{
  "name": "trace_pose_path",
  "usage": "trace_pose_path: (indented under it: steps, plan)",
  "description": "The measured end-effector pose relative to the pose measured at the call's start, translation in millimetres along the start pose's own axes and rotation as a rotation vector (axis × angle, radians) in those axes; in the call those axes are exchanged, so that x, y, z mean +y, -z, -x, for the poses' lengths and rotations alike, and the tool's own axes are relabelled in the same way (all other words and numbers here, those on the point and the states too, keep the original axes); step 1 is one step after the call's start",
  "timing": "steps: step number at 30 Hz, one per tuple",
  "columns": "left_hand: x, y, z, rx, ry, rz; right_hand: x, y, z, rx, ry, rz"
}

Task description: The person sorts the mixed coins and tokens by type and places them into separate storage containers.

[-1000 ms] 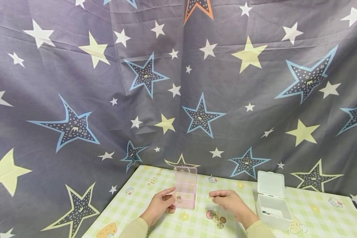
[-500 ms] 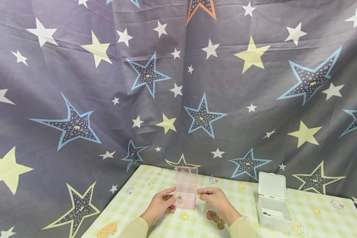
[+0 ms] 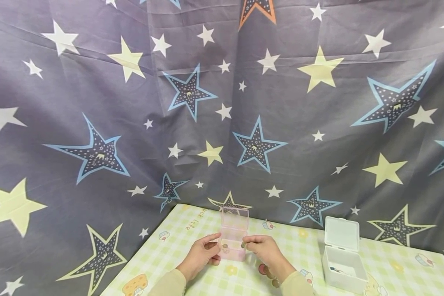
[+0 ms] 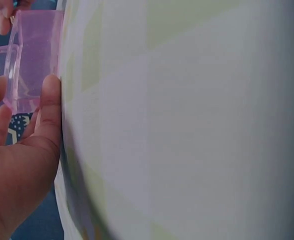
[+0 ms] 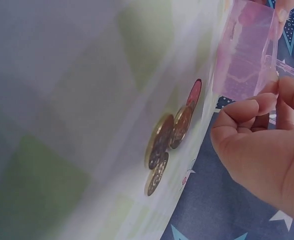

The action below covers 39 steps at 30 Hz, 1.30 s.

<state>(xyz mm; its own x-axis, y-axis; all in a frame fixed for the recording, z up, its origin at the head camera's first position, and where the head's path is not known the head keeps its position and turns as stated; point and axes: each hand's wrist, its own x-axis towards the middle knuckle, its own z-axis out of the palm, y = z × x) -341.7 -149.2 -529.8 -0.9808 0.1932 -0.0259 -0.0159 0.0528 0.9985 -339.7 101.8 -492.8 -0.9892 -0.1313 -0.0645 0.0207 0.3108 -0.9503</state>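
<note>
A clear pink box [image 3: 232, 243] stands on the checked tablecloth [image 3: 192, 230] with its lid [image 3: 235, 218] upright. My left hand [image 3: 215, 248] grips the box's left side, thumb on top and fingers below. My right hand [image 3: 245, 243] pinches a small coin [image 3: 243, 245] at the box's right rim. In the left wrist view my thumb [image 4: 50, 107] presses on the pink box [image 4: 33, 60]. The right wrist view shows my right hand [image 5: 269, 97] with curled fingers beside the pink box [image 5: 246, 50]; the pinched coin is hidden there. Loose coins [image 5: 166, 145] lie on the cloth below it.
A white box [image 3: 345, 269] with its lid [image 3: 341, 234] raised sits at the table's right, something small inside. The loose coins [image 3: 269, 274] lie just under my right wrist. A star-patterned grey cloth [image 3: 222, 102] hangs behind the table and covers the left side.
My right hand has moved left from above the loose coins to the pink box's right rim, carrying the coin. My left hand has kept its hold on the box.
</note>
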Motion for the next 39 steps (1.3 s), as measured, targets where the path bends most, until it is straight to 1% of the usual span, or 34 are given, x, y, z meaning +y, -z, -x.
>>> trace_pose_path:
  steps: [6,11,19,23,26,28,31,35,39]
  plan:
    - [-4.9,-1.0,-0.1,0.002,0.021,-0.006,5.3,1.5,0.9,0.013,-0.023,0.004]
    - [-6.5,-1.1,0.2,0.001,0.023,-0.009,7.6,10.8,4.3,0.026,0.007,0.032]
    - [-1.4,-1.6,2.3,-0.002,0.006,-0.017,8.4,46.0,11.3,0.08,0.016,0.062]
    - [-0.6,-0.7,1.2,-0.001,0.008,-0.017,14.6,67.5,17.9,0.089,0.021,0.136]
    - [-0.9,0.0,-1.5,-0.007,0.016,-0.013,21.6,84.7,24.6,0.035,0.043,0.199]
    - [-0.6,-0.1,-3.0,-0.006,0.019,-0.013,26.6,95.7,29.1,-0.033,0.065,0.223]
    - [0.8,-0.5,-3.4,-0.006,0.019,-0.014,32.9,108.3,35.5,-0.151,0.108,0.231]
    - [3.1,-0.9,-0.4,0.002,0.016,-0.029,39.1,112.5,39.9,-0.27,0.14,0.242]
    - [2.8,-0.5,-0.1,0.002,0.013,-0.032,43.5,110.2,41.0,-0.342,0.165,0.246]
